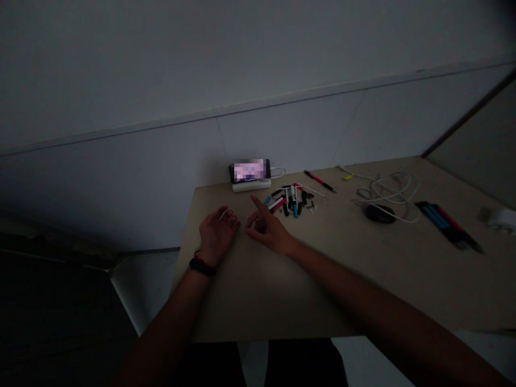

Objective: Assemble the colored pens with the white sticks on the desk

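My left hand [219, 230] rests palm up over the left part of the table, its fingers loosely curled and apart, holding nothing. A dark band is on that wrist. Just to its right is my right hand [269, 230], with the index finger stretched out and the thumb and other fingers bent; I see nothing in it. Beyond the right hand lies a pile of pen parts [291, 200]: black, white, red and blue barrels, caps and thin refills. Behind both hands a phone [250, 171] leans sideways on a white block [252, 186], its screen lit.
A red and black pen [320, 181] lies behind the pile. Farther right are a tangled white cable [389, 185], a black computer mouse [379, 214], several pens [448, 224] side by side and a white plug [502, 219]. A wall [161, 150] borders the table's back.
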A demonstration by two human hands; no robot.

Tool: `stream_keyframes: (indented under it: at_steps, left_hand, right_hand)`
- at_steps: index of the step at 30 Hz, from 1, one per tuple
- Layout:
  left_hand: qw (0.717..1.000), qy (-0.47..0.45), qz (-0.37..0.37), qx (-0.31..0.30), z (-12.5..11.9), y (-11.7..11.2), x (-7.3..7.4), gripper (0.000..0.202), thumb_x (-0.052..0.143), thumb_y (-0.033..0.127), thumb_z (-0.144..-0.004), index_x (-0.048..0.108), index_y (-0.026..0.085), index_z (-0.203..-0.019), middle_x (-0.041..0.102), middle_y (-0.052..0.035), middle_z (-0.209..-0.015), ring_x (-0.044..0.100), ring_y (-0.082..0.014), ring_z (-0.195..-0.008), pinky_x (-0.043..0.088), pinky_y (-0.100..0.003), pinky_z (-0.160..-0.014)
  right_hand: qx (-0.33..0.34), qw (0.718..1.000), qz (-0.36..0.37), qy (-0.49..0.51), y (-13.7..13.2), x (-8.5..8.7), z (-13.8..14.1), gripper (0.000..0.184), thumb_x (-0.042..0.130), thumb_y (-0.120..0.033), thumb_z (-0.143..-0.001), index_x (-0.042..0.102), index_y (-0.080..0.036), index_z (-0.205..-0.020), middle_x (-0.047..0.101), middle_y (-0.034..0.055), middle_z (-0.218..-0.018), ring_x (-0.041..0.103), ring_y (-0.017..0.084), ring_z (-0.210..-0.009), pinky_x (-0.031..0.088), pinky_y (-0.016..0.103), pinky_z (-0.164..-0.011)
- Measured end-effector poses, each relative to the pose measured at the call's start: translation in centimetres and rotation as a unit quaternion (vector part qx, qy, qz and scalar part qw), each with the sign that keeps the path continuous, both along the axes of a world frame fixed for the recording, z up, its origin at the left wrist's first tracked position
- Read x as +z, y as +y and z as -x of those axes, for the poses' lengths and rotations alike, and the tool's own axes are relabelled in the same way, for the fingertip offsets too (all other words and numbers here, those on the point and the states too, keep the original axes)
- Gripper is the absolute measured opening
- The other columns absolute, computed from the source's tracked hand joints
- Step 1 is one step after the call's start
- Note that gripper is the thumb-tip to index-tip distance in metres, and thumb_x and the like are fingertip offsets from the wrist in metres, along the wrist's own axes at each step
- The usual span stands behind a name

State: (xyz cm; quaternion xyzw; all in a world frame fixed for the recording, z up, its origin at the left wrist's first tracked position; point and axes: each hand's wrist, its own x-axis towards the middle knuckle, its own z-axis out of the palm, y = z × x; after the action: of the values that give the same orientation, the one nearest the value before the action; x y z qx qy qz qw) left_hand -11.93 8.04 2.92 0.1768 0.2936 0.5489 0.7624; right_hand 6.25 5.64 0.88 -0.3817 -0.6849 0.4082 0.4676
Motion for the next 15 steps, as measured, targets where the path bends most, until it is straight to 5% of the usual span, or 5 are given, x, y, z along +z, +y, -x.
stream_keyframes:
  at_steps: [4,7,10,15]
  left_hand:
    - [1.0,0.013,0.0,-0.003,0.2,0.1,-0.2,0.016,0.058,0.029,-0.084,0.069,0.017,-0.088,0.066,-0.0041,-0.076,0.063,-0.0156,-0.068,0.053,-0.031,-0.068]
    - [1.0,0.023,-0.002,0.0,0.3,0.2,-0.3,0.017,0.058,0.029,-0.084,0.069,0.017,-0.089,0.066,-0.0043,-0.077,0.063,-0.0158,-0.066,0.052,-0.03,-0.065]
    - [1.0,0.025,-0.001,0.005,0.3,0.2,-0.2,0.018,0.057,0.03,-0.085,0.069,0.017,-0.089,0.066,-0.0045,-0.077,0.063,-0.0159,-0.066,0.051,-0.029,-0.062]
    - [0.999,0.041,-0.022,-0.006,0.2,0.1,-0.3,0.018,0.06,0.032,-0.085,0.069,0.017,-0.09,0.066,-0.0044,-0.078,0.062,-0.015,-0.066,0.049,-0.028,-0.061]
  right_hand:
    - [-0.111,0.992,-0.021,-0.048,0.6,0.1,-0.9,0.063,0.061,-0.03,-0.088,0.043,-0.022,-0.147,0.064,-0.0013,-0.082,0.049,0.01,-0.057,0.04,0.022,-0.056]
    - [-0.206,0.969,-0.036,-0.129,1.4,0.5,-2.4,0.025,0.059,-0.028,-0.087,0.067,-0.017,-0.107,0.062,-0.0004,-0.072,0.051,0.012,-0.06,0.039,0.024,-0.059]
    - [-0.256,0.944,-0.039,-0.205,1.9,0.8,-3.8,0.012,0.061,-0.028,-0.084,0.062,-0.018,-0.077,0.058,-0.0008,-0.065,0.05,0.013,-0.059,0.035,0.025,-0.059]
    - [-0.254,0.926,-0.038,-0.276,2.1,0.9,-4.2,0.015,0.063,-0.026,-0.083,0.059,-0.019,-0.071,0.059,-0.0002,-0.065,0.052,0.014,-0.061,0.034,0.025,-0.059]
